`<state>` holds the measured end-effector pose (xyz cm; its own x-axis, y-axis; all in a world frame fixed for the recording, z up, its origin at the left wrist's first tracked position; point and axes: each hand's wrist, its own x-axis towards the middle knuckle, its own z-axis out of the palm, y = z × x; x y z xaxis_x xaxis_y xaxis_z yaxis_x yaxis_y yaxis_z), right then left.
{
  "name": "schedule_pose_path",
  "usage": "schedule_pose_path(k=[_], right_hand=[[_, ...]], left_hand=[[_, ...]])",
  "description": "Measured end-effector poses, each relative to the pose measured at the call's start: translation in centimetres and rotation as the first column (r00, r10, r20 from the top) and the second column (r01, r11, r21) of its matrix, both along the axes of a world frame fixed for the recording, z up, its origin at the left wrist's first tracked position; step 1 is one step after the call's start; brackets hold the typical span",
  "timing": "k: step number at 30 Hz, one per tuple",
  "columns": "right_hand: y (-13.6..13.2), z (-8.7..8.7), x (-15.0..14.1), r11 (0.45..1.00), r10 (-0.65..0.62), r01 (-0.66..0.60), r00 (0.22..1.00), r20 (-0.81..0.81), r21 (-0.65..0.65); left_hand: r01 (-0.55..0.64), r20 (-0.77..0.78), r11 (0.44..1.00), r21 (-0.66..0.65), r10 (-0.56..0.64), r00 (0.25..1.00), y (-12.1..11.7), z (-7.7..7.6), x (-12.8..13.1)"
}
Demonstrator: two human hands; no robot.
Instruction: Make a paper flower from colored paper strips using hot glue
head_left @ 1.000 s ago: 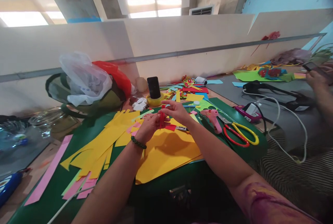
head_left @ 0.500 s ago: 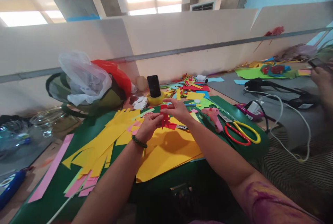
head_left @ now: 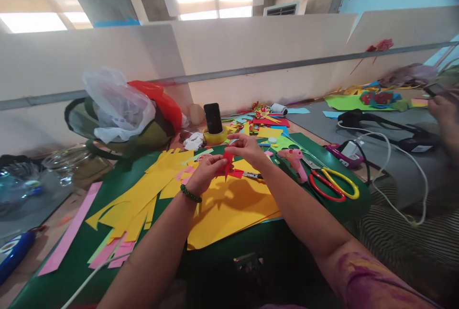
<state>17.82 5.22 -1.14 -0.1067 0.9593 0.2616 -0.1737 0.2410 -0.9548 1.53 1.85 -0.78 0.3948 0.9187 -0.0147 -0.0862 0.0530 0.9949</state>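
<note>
Between my two hands is a small cut piece of red paper [head_left: 227, 160], held above a yellow sheet [head_left: 233, 208]. My left hand [head_left: 208, 172] pinches its left side with thumb and fingertips. The fingertips of my right hand [head_left: 247, 150] close on the paper's upper edge, thumb and index together. Just below lies another red paper scrap [head_left: 236, 173], with a utility knife [head_left: 252, 175] touching it. A pink glue gun [head_left: 294, 160] rests to the right of my right forearm, beside large scissors [head_left: 332, 182] with red and yellow handles.
Yellow strips [head_left: 143, 194] and pink strips [head_left: 71, 232] lie at left on the green mat [head_left: 150, 247]. A phone [head_left: 213, 118] stands on a tape roll [head_left: 215, 136]. A bag [head_left: 150, 132] sits at back left. At far right, a co-worker's hand [head_left: 444, 108] holds a phone.
The red paper has turned and tilted between my hands. My right fingers have curled in closer to the paper, and my left hand has shifted only slightly.
</note>
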Motion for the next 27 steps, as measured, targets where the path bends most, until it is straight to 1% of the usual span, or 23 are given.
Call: schedule_pose_path(k=[2,6,10,12,14,16,19,22,25,27], right_hand=[[-0.2,0.2,0.2,1.000,0.020,-0.019,0.999,0.035,-0.007],[-0.1,0.1,0.7,1.000,0.006,-0.006,0.998,0.060,-0.013],[0.1,-0.1,1.2,0.997,0.084,-0.083,0.988,0.133,-0.011],[0.3,-0.2,1.3,0.992,0.122,-0.123,0.982,0.146,0.001],[0.4,-0.2,1.5,0.987,0.158,-0.161,0.976,0.153,0.009],[0.5,-0.2,1.7,0.978,0.205,-0.210,0.965,0.163,0.012],[0.5,0.0,1.9,0.953,0.296,-0.303,0.937,0.186,0.013],[0.2,0.2,2.1,0.932,0.349,-0.361,0.910,0.225,0.014],[0.0,0.5,2.2,0.934,0.350,-0.357,0.904,0.245,-0.018],[-0.1,0.7,2.2,0.939,0.343,-0.331,0.917,0.203,-0.092]], left_hand=[[-0.004,0.009,0.999,-0.032,0.004,1.000,0.1,0.0,-0.1],[-0.055,0.050,0.993,-0.107,0.061,0.997,0.5,-0.2,-0.6],[-0.103,0.050,0.985,-0.138,0.111,0.993,1.0,0.1,-1.2],[-0.075,0.044,0.979,-0.192,0.085,0.995,1.1,0.5,-1.5],[-0.011,0.044,0.963,-0.271,0.023,0.999,1.2,0.9,-1.8],[0.044,0.025,0.945,-0.324,-0.038,0.999,1.1,1.1,-1.9],[0.087,-0.036,0.945,-0.314,-0.104,0.994,0.9,1.1,-2.0],[0.107,-0.069,0.957,-0.270,-0.130,0.989,0.8,0.7,-2.0],[0.117,-0.090,0.969,-0.217,-0.139,0.986,0.9,0.3,-2.0],[0.116,-0.120,0.977,-0.177,-0.138,0.983,1.0,0.2,-2.0]])
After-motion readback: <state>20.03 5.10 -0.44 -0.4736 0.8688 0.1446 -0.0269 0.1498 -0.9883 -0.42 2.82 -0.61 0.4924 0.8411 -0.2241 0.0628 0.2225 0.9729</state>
